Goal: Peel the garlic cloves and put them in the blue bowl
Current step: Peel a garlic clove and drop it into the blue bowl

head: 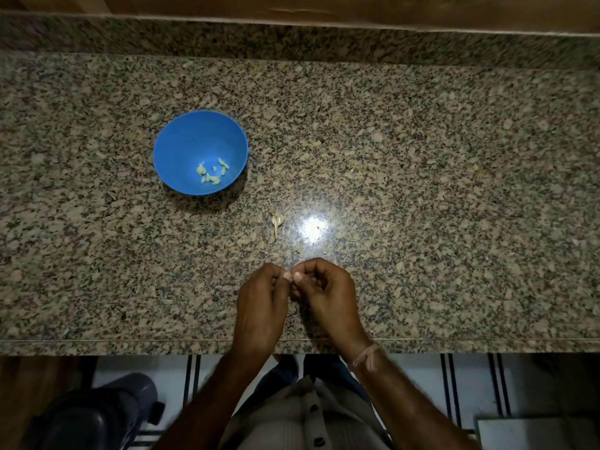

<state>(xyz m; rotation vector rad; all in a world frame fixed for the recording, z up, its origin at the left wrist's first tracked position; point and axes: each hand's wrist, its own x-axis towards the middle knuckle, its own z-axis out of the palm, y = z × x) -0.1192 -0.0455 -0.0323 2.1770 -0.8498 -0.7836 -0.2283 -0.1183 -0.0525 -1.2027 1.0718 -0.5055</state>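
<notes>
- Both grips are narrow: the left hand (259,306) and the right hand (328,293) meet fingertip to fingertip at lower centre of the frame, fingers curled, pinching a small pale piece (292,278) between them. It is too hidden to tell more.
- The hands hover over the near part of the granite desk (438,190).
- Just above them lie thin skin scraps (300,247).
- Further up, near the centre, an unpeeled garlic piece with a stem (276,222) lies on the desk, beside a bright glare (313,227).
- The blue bowl (181,141) stands at upper left of the hands, well apart from them, with several peeled garlic cloves (211,175) in its bottom.
- A pale wristband (367,354) circles the right wrist.
</notes>
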